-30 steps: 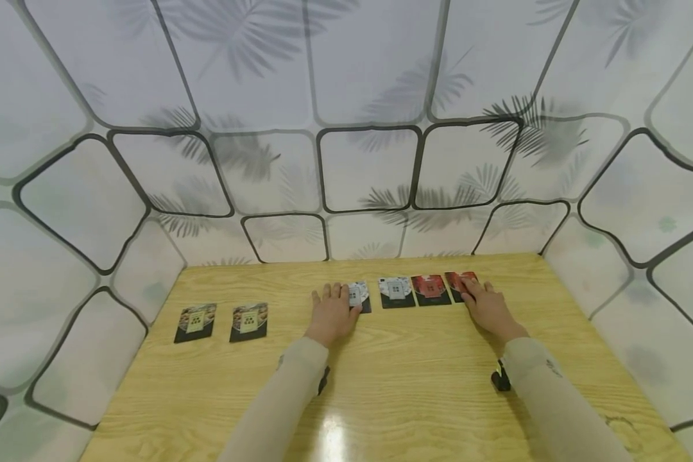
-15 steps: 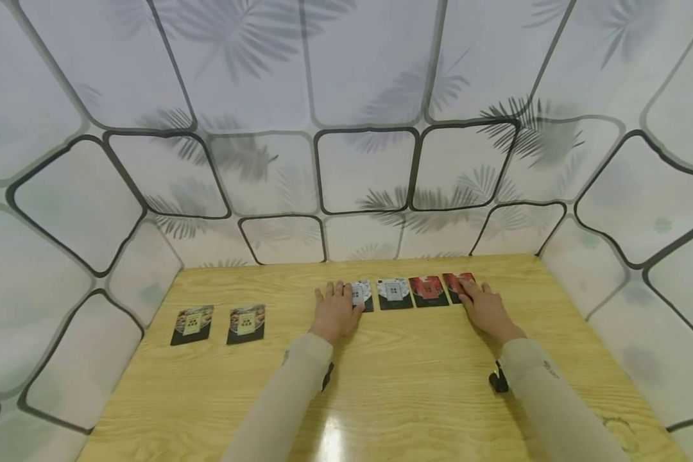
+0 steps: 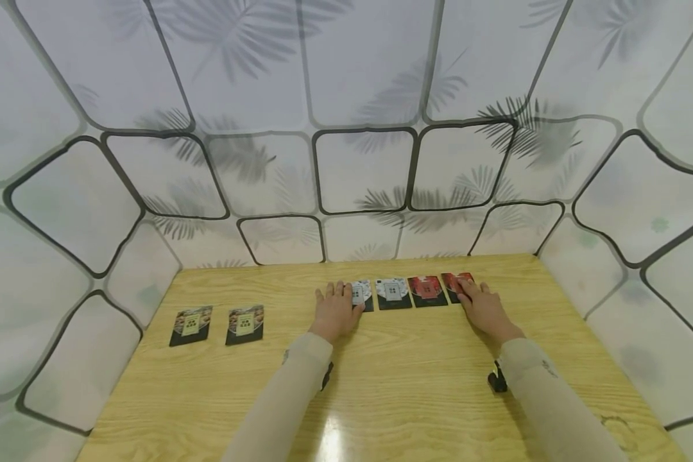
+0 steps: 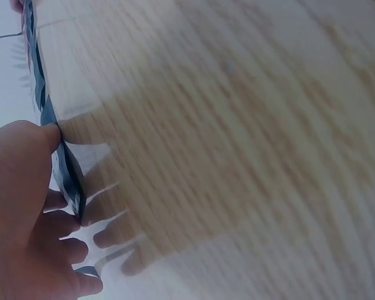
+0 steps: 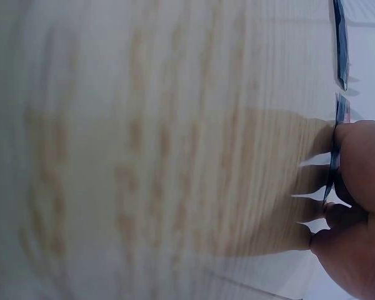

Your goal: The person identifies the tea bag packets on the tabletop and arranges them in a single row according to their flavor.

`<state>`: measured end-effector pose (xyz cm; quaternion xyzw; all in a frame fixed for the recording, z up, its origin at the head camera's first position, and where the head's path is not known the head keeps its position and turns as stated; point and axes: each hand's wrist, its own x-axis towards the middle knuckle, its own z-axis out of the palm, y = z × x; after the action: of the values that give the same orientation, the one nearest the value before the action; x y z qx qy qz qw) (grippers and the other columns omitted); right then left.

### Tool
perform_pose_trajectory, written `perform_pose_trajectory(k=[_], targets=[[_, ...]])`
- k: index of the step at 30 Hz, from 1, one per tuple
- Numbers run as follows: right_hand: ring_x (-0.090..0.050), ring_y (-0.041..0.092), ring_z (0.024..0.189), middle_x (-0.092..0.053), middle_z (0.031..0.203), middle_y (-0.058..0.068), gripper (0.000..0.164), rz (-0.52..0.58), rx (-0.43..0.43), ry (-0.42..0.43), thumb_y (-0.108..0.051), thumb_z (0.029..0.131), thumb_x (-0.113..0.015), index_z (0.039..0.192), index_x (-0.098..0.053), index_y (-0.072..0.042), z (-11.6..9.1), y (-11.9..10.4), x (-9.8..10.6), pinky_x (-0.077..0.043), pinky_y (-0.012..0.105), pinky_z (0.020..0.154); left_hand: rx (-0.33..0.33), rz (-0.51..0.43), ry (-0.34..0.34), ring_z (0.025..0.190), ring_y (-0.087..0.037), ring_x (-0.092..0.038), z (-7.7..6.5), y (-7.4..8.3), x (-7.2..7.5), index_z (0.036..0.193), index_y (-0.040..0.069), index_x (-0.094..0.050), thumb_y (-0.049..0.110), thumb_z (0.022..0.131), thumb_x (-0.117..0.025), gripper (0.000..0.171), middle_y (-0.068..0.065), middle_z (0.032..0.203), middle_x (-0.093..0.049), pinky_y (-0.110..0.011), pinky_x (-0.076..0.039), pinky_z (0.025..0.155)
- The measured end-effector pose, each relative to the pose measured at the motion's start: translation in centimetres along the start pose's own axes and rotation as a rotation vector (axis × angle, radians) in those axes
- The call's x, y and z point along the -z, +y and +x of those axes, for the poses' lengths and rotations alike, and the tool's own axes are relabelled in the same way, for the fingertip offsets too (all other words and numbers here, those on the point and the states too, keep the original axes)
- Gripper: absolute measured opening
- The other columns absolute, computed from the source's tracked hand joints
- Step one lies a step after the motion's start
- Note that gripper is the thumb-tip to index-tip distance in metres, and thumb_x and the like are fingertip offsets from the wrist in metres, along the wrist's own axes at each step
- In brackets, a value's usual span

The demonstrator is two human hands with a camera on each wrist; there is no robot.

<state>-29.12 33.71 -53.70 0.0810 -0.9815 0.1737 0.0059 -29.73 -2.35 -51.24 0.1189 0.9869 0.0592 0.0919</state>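
Note:
In the head view, a flat white-and-black packet (image 3: 364, 296) lies partly covered by my left hand (image 3: 333, 312). The fingers spread over its left side, and the thumb touches its near edge, which the left wrist view also shows for this packet (image 4: 70, 178). My right hand (image 3: 486, 312) rests on the right side of a red-and-black packet (image 3: 450, 287) at the row's right end. Between the hands lie another white-and-black packet (image 3: 393, 293) and another red-and-black packet (image 3: 427, 291). Right fingertips (image 5: 319, 237) reach the tabletop beside the packet.
Two yellow-labelled dark packets (image 3: 191, 325) (image 3: 245, 324) lie apart on the left of the wooden table (image 3: 404, 378). Patterned fabric walls (image 3: 364, 173) enclose the table at the back and both sides.
Over the last second, my left hand and the packet under it shift slightly right, towards the neighbouring white-and-black packet. The right hand stays on its red-and-black packet. The view drifts a little.

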Motion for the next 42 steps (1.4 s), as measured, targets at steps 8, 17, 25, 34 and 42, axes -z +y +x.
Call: perform_pose_trajectory(k=[8,17,25,34,42], targets=[[-0.029,0.069,0.145,-0.040,0.156,0.041,0.051,-0.006,-0.003,0.002,-0.022,0.114,-0.044,0.157,-0.040,0.006,0.0,0.0,0.0,-0.030,0.084,0.110,-0.003,-0.074,0.019,0.161,-0.041,-0.026,0.4,-0.5,-0.9,0.167,0.007,-0.029,0.053,0.111,-0.041,0.073,-0.018,0.173,-0.028,-0.066,-0.019,0.129],[-0.025,0.068,0.147,-0.035,0.160,0.040,0.053,0.017,-0.022,-0.019,-0.022,0.114,-0.044,0.159,-0.037,0.005,-0.2,-0.3,0.2,-0.025,0.085,0.113,-0.025,-0.107,0.027,0.161,-0.043,-0.025,0.3,-0.9,-0.9,0.167,0.006,-0.029,0.053,0.112,-0.040,0.073,-0.019,0.173,-0.028,-0.068,-0.020,0.128],[-0.022,0.069,0.147,-0.032,0.161,0.039,0.054,0.035,-0.031,-0.027,-0.022,0.114,-0.043,0.161,-0.036,0.004,-0.2,-0.4,0.3,-0.022,0.085,0.114,-0.024,-0.132,0.000,0.162,-0.042,-0.023,0.2,-1.0,-0.2,0.168,0.007,-0.025,0.052,0.113,-0.039,0.073,-0.019,0.174,-0.026,-0.066,-0.020,0.129],[-0.021,0.069,0.147,-0.032,0.161,0.040,0.053,0.053,-0.031,-0.032,-0.021,0.114,-0.043,0.160,-0.036,0.005,-0.4,-0.6,0.3,-0.020,0.085,0.114,-0.020,-0.105,0.018,0.161,-0.043,-0.025,0.3,-0.6,-0.5,0.167,0.007,-0.028,0.050,0.112,-0.043,0.071,-0.021,0.173,-0.027,-0.067,-0.021,0.129],[-0.021,0.069,0.148,-0.033,0.161,0.039,0.053,0.035,-0.029,-0.030,-0.022,0.115,-0.042,0.160,-0.036,0.005,-0.3,-0.3,0.2,-0.022,0.084,0.115,-0.001,-0.068,0.040,0.161,-0.040,-0.026,0.4,-0.2,-0.6,0.168,0.010,-0.027,0.054,0.111,-0.041,0.073,-0.019,0.173,-0.027,-0.066,-0.021,0.129]])
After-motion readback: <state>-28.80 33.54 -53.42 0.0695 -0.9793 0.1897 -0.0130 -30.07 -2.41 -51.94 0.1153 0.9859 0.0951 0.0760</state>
